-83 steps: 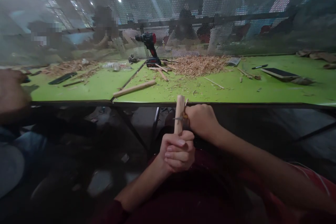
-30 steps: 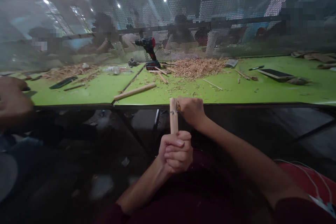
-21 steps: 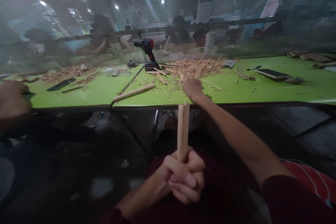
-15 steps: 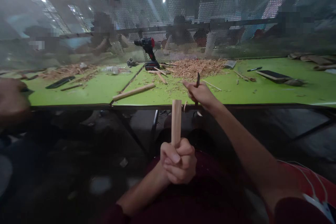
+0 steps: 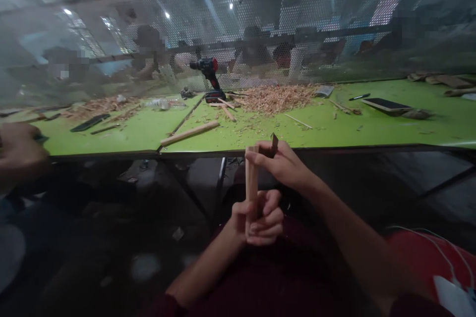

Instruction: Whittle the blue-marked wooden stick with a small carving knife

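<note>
Wooden stick (image 5: 252, 174) upright in left hand (image 5: 258, 218), right hand (image 5: 284, 164) pinching top

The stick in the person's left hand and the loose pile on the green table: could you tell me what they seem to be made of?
The stick, gripped by the left hand, looks like pale, unfinished wood: matte, light tan, with squared faces. The pile on the green table appears to be wood shavings of the same tan colour, thin and curled. The right hand holds a small dark blade, probably metal, though it is too blurred to confirm.

On the green worktop (image 5: 334, 131) lie a wooden dowel (image 5: 190, 132), a heap of shavings (image 5: 277, 97), a red-and-black drill (image 5: 210, 78), a pen (image 5: 359, 96) and a dark tablet (image 5: 386, 104).
</note>
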`<action>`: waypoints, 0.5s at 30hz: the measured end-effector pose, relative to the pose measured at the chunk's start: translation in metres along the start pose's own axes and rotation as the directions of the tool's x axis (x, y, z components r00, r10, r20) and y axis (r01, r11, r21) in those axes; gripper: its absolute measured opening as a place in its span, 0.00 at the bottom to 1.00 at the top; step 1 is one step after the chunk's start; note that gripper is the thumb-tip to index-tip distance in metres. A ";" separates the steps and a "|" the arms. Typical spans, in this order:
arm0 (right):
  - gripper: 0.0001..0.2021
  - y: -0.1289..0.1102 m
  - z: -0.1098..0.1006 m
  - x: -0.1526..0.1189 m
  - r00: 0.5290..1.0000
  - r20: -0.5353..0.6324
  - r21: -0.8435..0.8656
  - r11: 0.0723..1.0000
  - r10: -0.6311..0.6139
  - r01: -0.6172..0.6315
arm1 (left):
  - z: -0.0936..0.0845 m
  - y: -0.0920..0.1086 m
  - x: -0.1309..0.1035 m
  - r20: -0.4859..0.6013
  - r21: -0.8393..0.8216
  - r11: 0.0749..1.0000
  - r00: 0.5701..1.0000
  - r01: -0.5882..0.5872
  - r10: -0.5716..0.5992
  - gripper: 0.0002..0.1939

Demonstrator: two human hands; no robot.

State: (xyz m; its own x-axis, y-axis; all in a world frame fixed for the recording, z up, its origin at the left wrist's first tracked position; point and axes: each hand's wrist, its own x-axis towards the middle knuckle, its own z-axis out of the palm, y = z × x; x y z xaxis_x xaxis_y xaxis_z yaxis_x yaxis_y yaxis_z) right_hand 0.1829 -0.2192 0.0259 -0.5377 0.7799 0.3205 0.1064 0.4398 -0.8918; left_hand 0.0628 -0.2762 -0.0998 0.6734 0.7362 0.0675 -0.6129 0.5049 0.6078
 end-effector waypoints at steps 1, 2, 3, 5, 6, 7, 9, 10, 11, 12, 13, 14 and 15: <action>0.19 0.000 -0.002 0.000 1.000 -0.020 -0.040 0.999 0.006 -0.006 | 0.008 0.009 0.000 0.094 -0.013 0.999 0.995 0.032 -0.030 0.27; 0.19 0.000 -0.005 0.001 0.999 -0.035 -0.080 0.997 0.007 -0.010 | 0.015 0.018 0.000 0.104 -0.006 1.000 0.995 0.005 -0.005 0.23; 0.19 0.001 -0.008 0.002 0.999 -0.040 -0.119 0.993 0.006 -0.010 | 0.021 0.026 -0.001 0.080 0.028 0.998 0.995 -0.059 0.057 0.20; 0.20 0.004 -0.014 0.005 1.000 -0.026 -0.198 0.980 -0.012 0.007 | 0.028 0.035 -0.002 0.014 0.106 0.993 0.999 -0.049 0.048 0.17; 0.21 0.006 -0.018 0.007 0.999 -0.020 -0.244 0.969 -0.026 0.020 | 0.031 0.038 -0.003 -0.030 0.135 0.990 0.998 -0.044 0.049 0.16; 0.21 0.007 -0.021 0.008 0.999 -0.029 -0.302 0.953 -0.042 0.031 | 0.032 0.039 -0.002 -0.072 0.156 0.987 0.996 -0.035 0.047 0.16; 0.21 0.009 -0.024 0.010 0.991 -0.106 -0.473 0.881 -0.076 0.017 | 0.035 0.039 -0.001 -0.151 0.195 0.980 0.986 -0.046 0.076 0.17; 0.21 0.009 -0.024 0.010 0.983 -0.161 -0.583 0.813 -0.090 -0.021 | 0.036 0.040 0.000 -0.181 0.219 0.974 0.979 -0.054 0.094 0.17; 0.19 0.009 -0.023 0.009 0.973 -0.211 -0.691 0.718 -0.097 -0.078 | 0.038 0.040 0.001 -0.205 0.240 0.969 0.972 -0.059 0.110 0.17; 0.18 0.008 -0.020 0.008 0.966 -0.242 -0.786 0.602 -0.095 -0.138 | 0.040 0.041 0.002 -0.224 0.257 0.965 0.967 -0.062 0.121 0.17; 0.15 0.007 -0.015 0.007 0.964 -0.252 -0.858 0.479 -0.081 -0.185 | 0.042 0.042 0.002 -0.234 0.269 0.961 0.964 -0.063 0.129 0.17; 0.13 0.006 -0.010 0.006 0.969 -0.243 -0.907 0.366 -0.051 -0.208 | 0.044 0.043 0.002 -0.237 0.278 0.958 0.962 -0.065 0.134 0.18; 0.12 0.005 -0.005 0.006 0.975 -0.222 -0.937 0.278 -0.014 -0.209 | 0.046 0.044 0.002 -0.236 0.283 0.957 0.962 -0.064 0.135 0.18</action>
State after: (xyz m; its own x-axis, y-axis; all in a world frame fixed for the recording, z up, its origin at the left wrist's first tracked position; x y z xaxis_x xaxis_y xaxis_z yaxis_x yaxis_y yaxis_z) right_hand 0.1843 -0.2096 0.0248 -0.3402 0.8529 0.3960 0.9262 0.3768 -0.0158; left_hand 0.0563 -0.2734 -0.0366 0.4678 0.8829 -0.0403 -0.5126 0.3082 0.8014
